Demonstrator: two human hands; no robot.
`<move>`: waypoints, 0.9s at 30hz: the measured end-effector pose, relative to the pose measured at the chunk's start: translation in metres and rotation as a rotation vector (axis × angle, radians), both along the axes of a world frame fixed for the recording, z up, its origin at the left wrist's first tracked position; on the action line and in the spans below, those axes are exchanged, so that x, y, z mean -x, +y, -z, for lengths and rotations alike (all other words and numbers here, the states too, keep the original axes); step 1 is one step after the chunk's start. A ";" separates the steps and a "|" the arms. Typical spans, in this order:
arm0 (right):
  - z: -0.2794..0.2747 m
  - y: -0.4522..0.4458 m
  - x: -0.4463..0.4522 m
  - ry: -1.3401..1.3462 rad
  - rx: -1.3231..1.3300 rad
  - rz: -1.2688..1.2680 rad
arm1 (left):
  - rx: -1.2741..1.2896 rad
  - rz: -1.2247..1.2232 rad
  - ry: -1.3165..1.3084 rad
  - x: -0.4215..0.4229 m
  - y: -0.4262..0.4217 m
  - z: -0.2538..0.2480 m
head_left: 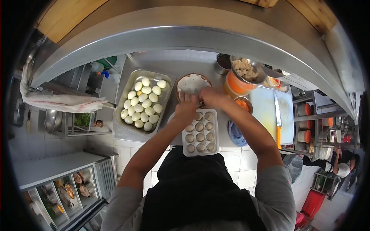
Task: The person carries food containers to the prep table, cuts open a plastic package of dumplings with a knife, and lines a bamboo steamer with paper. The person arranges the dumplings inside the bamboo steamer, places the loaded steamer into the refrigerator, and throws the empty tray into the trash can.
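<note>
My left hand (187, 106) is over the near edge of a round brown-rimmed bowl (178, 87), its fingers bent and pressed together. Close beside it, my right hand (209, 96) is curled at the same edge, knuckles up. Whatever lies between the fingertips is hidden. The bowl holds something white and uneven, like a lining (193, 82). Just below both hands, a whitish plastic tray with rows of round cups (200, 132) reaches past the counter edge toward my body. To the left, a steel pan (126, 124) holds many peeled boiled eggs (147, 103).
At right stand an orange-banded container (237, 84), a steel bowl of pale chunky food (245, 70) and a small bowl of orange pieces (243, 104). A knife (278, 119) lies on a cutting board (264, 109). A blue cloth (236, 133) sits near the edge. Another person (341, 165) is far right.
</note>
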State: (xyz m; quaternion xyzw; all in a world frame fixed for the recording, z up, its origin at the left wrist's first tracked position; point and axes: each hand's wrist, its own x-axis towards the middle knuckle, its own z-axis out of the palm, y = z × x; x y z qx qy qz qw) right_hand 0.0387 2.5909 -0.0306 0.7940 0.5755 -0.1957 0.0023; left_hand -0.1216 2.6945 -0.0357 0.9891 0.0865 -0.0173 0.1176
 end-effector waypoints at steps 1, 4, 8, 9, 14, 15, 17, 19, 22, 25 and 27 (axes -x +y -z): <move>0.006 0.001 0.001 -0.035 0.088 -0.025 | -0.026 0.041 -0.004 0.002 0.004 0.000; 0.010 -0.001 0.001 0.058 -0.030 -0.064 | -0.075 0.131 -0.030 0.012 0.017 0.001; -0.031 -0.033 0.030 0.010 -0.507 -0.005 | -0.110 0.210 -0.137 0.012 0.027 0.004; -0.050 -0.046 0.046 0.048 -0.595 0.197 | -0.107 0.210 -0.139 0.014 0.026 -0.003; -0.018 -0.132 0.124 0.260 -0.490 0.690 | 0.030 0.246 -0.085 0.026 0.027 -0.023; -0.009 -0.141 0.142 0.261 -0.489 0.696 | 0.032 0.251 -0.082 0.026 0.029 -0.018; 0.008 -0.150 0.165 0.298 -0.463 0.897 | -0.006 0.291 -0.071 0.021 0.033 -0.010; 0.029 -0.149 0.170 0.306 -0.429 0.914 | -0.030 0.293 -0.177 0.025 0.032 -0.016; 0.031 -0.151 0.170 0.396 -0.399 0.982 | 0.023 0.261 -0.289 0.042 0.028 -0.052; 0.021 -0.157 0.169 0.533 -0.411 1.032 | 0.412 0.058 -0.232 0.072 0.035 -0.043; 0.029 -0.171 0.174 0.580 -0.572 1.079 | 0.728 -0.117 -0.165 0.071 0.037 -0.024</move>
